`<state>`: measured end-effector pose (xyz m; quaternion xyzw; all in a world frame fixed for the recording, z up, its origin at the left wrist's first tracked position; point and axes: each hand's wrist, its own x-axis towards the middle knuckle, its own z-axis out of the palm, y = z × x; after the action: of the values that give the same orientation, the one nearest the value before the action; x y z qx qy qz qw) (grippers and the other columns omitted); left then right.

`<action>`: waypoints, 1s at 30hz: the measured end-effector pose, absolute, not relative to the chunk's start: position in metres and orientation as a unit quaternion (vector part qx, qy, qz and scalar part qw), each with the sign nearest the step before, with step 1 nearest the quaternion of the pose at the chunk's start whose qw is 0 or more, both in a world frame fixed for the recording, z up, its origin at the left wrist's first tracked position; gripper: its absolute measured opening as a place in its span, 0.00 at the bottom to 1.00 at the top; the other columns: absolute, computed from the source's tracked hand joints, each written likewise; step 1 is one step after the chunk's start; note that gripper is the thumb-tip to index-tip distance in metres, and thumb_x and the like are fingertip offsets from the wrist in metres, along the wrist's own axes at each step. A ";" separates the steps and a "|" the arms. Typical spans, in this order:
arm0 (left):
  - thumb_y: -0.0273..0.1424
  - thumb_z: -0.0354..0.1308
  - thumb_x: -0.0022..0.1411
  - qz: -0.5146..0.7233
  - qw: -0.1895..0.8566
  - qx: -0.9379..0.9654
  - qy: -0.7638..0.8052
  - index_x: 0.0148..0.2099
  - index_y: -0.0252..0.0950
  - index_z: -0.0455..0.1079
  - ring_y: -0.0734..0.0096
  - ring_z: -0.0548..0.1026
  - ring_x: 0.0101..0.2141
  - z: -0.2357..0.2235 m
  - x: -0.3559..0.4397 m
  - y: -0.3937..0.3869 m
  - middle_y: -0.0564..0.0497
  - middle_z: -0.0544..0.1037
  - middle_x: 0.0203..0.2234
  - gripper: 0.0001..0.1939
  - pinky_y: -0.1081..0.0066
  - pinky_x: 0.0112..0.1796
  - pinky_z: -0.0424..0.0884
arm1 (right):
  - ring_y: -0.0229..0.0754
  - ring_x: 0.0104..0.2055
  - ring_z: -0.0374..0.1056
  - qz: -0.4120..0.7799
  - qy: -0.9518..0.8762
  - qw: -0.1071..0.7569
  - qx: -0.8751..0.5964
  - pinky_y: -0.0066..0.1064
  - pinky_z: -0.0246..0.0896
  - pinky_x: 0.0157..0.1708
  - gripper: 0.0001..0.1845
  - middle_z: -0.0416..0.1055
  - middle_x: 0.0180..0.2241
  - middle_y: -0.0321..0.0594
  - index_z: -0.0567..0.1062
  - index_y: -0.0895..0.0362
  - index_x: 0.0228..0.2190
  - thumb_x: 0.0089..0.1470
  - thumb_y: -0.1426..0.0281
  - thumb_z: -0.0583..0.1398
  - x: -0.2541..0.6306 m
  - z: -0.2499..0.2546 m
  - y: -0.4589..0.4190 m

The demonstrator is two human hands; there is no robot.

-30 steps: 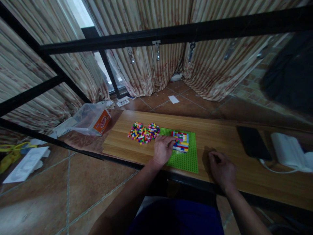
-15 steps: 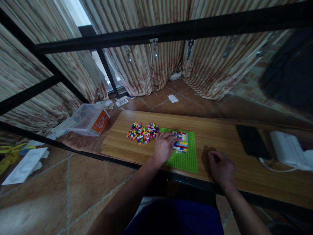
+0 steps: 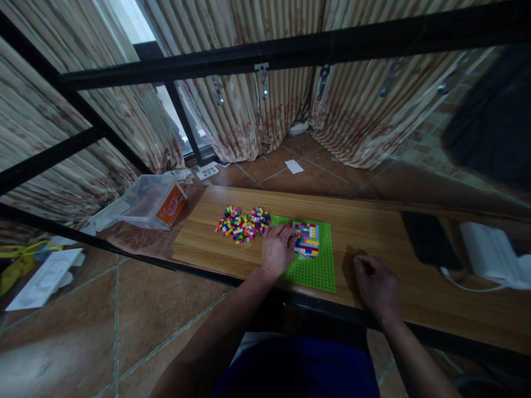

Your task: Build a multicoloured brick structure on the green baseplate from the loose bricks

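Observation:
My left hand (image 3: 277,250) is over the left part of a green studded baseplate (image 3: 315,276). Its fingers are pinched together at the left edge of a block of colourful toy bricks (image 3: 308,241) laid in rows on the plate. Whatever the fingertips hold is too small and covered to make out. Left of that hand lies a loose heap of small mixed-colour bricks (image 3: 240,225). My right hand (image 3: 376,284) rests on the wooden board to the right of the baseplate, fingers curled in, with no object showing in it.
A clear plastic box with an orange label (image 3: 172,205) stands left of the wooden tabletop (image 3: 199,243). To the right lie a black phone (image 3: 429,239) and a white device (image 3: 483,251) with a cable. A black metal bar (image 3: 290,51) crosses in front of the curtains.
Almost nothing differs. My left hand's fingers have shifted very slightly at the bricks' left edge; my right hand stays in place.

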<state>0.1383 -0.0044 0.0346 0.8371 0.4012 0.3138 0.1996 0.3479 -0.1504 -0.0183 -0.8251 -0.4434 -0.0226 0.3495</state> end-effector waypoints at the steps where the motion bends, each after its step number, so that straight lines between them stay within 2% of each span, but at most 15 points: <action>1: 0.25 0.56 0.62 0.326 0.209 0.832 0.398 0.42 0.39 0.73 0.65 0.74 0.44 0.033 0.138 -0.005 0.50 0.78 0.40 0.07 0.63 0.50 0.66 | 0.46 0.32 0.70 -0.021 -0.442 0.353 -0.825 0.35 0.61 0.32 0.27 0.76 0.33 0.47 0.78 0.57 0.32 0.58 0.49 0.51 0.348 -0.018 -0.150; 6: 0.22 0.55 0.60 0.381 0.319 0.758 0.423 0.46 0.37 0.71 0.69 0.75 0.42 0.027 0.137 -0.007 0.48 0.76 0.42 0.12 0.68 0.45 0.71 | 0.46 0.31 0.70 -0.018 -0.439 0.361 -0.822 0.35 0.61 0.32 0.28 0.76 0.33 0.47 0.78 0.58 0.32 0.58 0.48 0.51 0.347 -0.019 -0.151; 12: 0.26 0.59 0.59 0.364 0.465 0.638 0.495 0.44 0.34 0.72 0.73 0.76 0.31 0.021 0.147 0.002 0.48 0.79 0.37 0.10 0.73 0.35 0.72 | 0.47 0.33 0.71 -0.026 -0.445 0.357 -0.821 0.36 0.62 0.34 0.28 0.76 0.33 0.48 0.78 0.58 0.32 0.58 0.49 0.51 0.348 -0.019 -0.151; 18: 0.25 0.61 0.56 0.357 0.473 0.628 0.505 0.40 0.33 0.74 0.73 0.75 0.31 0.028 0.150 0.006 0.49 0.80 0.34 0.08 0.73 0.35 0.71 | 0.46 0.32 0.70 -0.019 -0.439 0.345 -0.829 0.36 0.62 0.33 0.25 0.76 0.34 0.47 0.78 0.58 0.32 0.58 0.51 0.52 0.348 -0.018 -0.151; 30: 0.24 0.62 0.53 0.349 0.440 0.634 0.532 0.40 0.33 0.75 0.72 0.76 0.31 0.032 0.155 0.006 0.50 0.80 0.33 0.10 0.73 0.34 0.71 | 0.47 0.31 0.70 -0.020 -0.446 0.358 -0.820 0.36 0.62 0.32 0.27 0.76 0.32 0.49 0.78 0.60 0.33 0.58 0.51 0.51 0.346 -0.016 -0.151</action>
<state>0.1551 0.0061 0.0320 0.6338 0.5318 0.3491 0.4402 0.3464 -0.1509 -0.0165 -0.8198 -0.4464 -0.0205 0.3582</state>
